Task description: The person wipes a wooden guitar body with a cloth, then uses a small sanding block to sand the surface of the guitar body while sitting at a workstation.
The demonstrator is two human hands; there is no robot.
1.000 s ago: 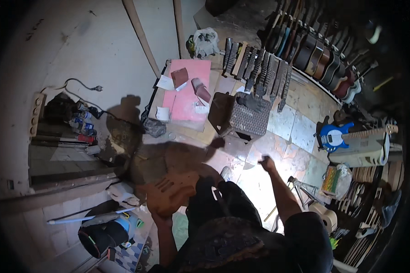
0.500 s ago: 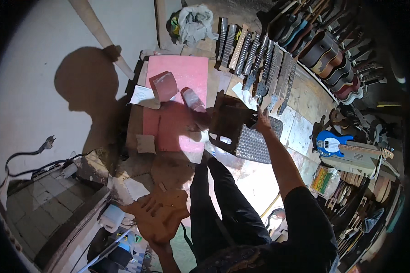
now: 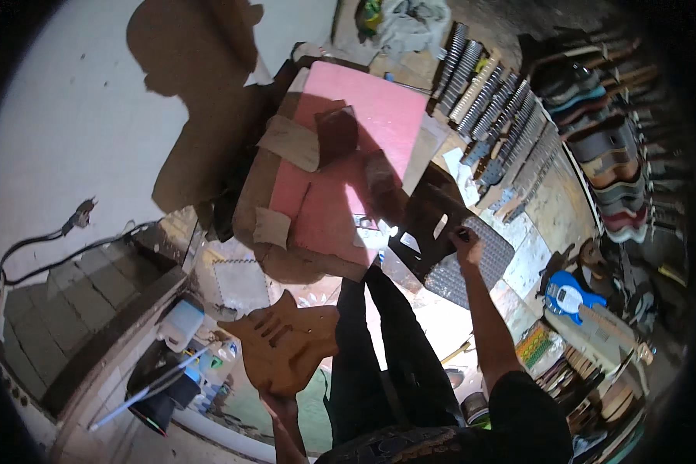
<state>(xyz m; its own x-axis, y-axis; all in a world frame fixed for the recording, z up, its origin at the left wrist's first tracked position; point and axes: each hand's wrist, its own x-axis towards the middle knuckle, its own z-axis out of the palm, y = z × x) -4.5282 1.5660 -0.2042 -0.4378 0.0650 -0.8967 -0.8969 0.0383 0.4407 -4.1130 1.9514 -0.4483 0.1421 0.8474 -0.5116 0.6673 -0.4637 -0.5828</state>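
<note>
Smooth wooden guitar body [image 3: 295, 352], bumpy stool top [image 3: 452, 277]

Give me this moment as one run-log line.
left hand: holds wooden guitar body | right hand: at dark stool, grip unclear | nearby: pink sheet, guitar necks

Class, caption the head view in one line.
Left hand holding a guitar body, right hand at a stool.

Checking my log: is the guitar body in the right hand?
No, the left hand holds the guitar body; the right hand is at the stool.
</note>
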